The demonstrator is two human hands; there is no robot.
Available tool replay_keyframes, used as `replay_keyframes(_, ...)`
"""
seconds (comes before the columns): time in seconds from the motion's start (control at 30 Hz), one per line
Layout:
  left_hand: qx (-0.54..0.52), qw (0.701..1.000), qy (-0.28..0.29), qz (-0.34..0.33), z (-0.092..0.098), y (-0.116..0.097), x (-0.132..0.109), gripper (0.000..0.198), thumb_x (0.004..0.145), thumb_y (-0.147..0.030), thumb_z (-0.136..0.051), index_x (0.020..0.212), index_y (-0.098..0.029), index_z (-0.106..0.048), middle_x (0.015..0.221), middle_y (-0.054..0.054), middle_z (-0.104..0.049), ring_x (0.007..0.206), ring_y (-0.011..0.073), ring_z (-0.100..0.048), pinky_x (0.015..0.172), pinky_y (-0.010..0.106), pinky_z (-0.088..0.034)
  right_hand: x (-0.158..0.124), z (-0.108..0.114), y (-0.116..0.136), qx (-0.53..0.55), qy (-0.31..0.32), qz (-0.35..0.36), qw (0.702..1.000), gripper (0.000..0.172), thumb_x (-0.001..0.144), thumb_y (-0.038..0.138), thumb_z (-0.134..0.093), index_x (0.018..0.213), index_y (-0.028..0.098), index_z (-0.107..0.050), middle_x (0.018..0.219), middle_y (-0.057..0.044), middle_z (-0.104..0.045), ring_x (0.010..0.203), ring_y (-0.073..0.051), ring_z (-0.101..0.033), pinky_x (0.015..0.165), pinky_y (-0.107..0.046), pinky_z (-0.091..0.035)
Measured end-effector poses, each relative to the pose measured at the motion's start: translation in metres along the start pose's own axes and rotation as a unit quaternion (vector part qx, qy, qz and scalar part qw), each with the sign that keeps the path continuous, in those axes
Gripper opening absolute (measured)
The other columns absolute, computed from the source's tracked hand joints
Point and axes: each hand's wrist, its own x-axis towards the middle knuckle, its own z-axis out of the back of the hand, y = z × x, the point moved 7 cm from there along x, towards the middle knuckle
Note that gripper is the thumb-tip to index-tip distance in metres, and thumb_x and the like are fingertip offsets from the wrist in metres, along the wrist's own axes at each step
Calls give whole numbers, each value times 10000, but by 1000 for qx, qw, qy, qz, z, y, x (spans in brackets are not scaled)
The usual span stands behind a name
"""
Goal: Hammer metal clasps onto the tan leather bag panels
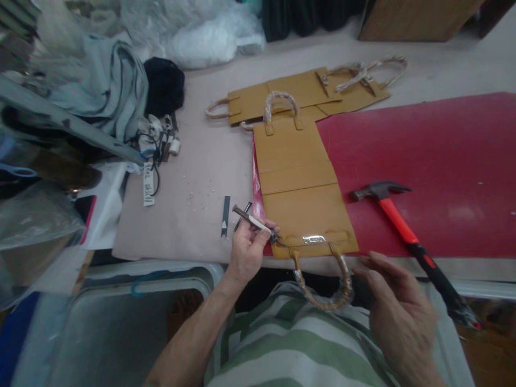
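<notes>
My left hand (250,247) is closed round a metal hand punch (255,221) with a white-wrapped shaft, its dark end by the lower left corner of a tan leather bag panel (300,209). The panel has a handle in clear plastic wrap at each end; the near handle (324,306) hangs over the table edge. A shiny plate (313,239) lies between its handle tabs. My right hand (403,312), slightly blurred, is beside this near handle, fingers loosely bent and apart, with nothing visible in it. A thin dark rod (246,209) lies behind the punch.
A claw hammer (397,220) with a red and black grip rests on a red sheet (435,161), its handle over the table edge. More tan panels (286,91) lie beyond. A dark flat blade (225,215) is at left. Plastic bags (209,37) are heaped at the back.
</notes>
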Motion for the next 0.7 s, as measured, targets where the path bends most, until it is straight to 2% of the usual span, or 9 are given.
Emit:
replay_keyframes(0.07, 0, 1000, 5, 3, -2, 0, -2, 360, 866, -468, -742, 982, -153, -615, 961, 73, -710, 877, 203, -751, 841, 328, -614, -9, -6, -33, 127, 20, -147, 981, 205, 885, 399, -676, 1008, 236, -688, 1050, -99, -743, 960, -297, -732, 888, -552, -612)
replay_keyframes(0.13, -6, 1000, 15, 8, -5, 1, -5, 382, 842, -473, -767, 964, -148, -607, 947, 71, -706, 842, 197, -752, 807, 318, -617, -17, -27, -53, 239, 108, -253, 931, 171, 876, 367, -648, 931, 216, -708, 1029, -120, -759, 937, -314, -747, 816, -544, -639)
replay_keyframes(0.2, -13, 1000, 20, 16, -7, 2, -8, 398, 821, -472, -787, 950, -148, -595, 930, 65, -708, 815, 193, -752, 786, 313, -619, -25, -48, -61, 314, 199, -329, 868, 158, 880, 292, -621, 938, 201, -736, 1077, -133, -761, 969, -298, -747, 806, -486, -648)
replay_keyframes(0.3, -27, 999, 10, 32, -8, 4, -14, 414, 799, -479, -804, 943, -151, -597, 910, 59, -713, 810, 190, -748, 783, 310, -616, -38, -73, -55, 382, 294, -389, 785, 167, 883, 181, -636, 999, 197, -755, 1107, -101, -763, 1001, -211, -738, 771, -305, -632)
replay_keyframes(0.37, -40, 998, -1, 42, -7, 7, -17, 436, 774, -494, -820, 937, -151, -605, 907, 60, -717, 814, 191, -747, 767, 299, -613, -45, -86, -41, 402, 354, -380, 754, 180, 859, 196, -708, 1031, 191, -760, 1060, -84, -769, 937, -179, -735, 730, -250, -609)
replay_keyframes(0.43, -51, 997, -8, 52, -6, 9, -20, 460, 749, -506, -834, 930, -149, -608, 914, 65, -719, 816, 195, -748, 736, 284, -609, -49, -99, -25, 392, 408, -332, 755, 280, 769, 297, -829, 1013, 172, -768, 951, -84, -766, 827, -187, -717, 692, -271, -598)
replay_keyframes(0.5, -58, 996, -13, 60, -6, 11, -21, 472, 737, -510, -840, 926, -146, -608, 919, 66, -717, 817, 195, -747, 718, 274, -605, -49, -109, -12, 352, 426, -274, 787, 410, 634, 369, -924, 955, 163, -775, 852, -81, -748, 743, -199, -687, 641, -292, -576)
replay_keyframes(0.6, -66, 996, -16, 63, -6, 10, -23, 482, 721, -501, -853, 924, -146, -600, 916, 54, -712, 806, 184, -744, 724, 275, -606, -46, -122, 0, 308, 382, -232, 840, 399, 601, 395, -940, 889, 177, -771, 871, -71, -745, 752, -202, -677, 627, -289, -543)
replay_keyframes(0.7, -56, 997, -11, 51, -6, 3, -21, 472, 726, -482, -855, 932, -143, -599, 908, 51, -712, 799, 180, -744, 725, 273, -607, -49, -131, -1, 313, 327, -257, 854, 443, 617, 421, -929, 954, 182, -769, 940, -66, -749, 755, -197, -679, 640, -298, -542)
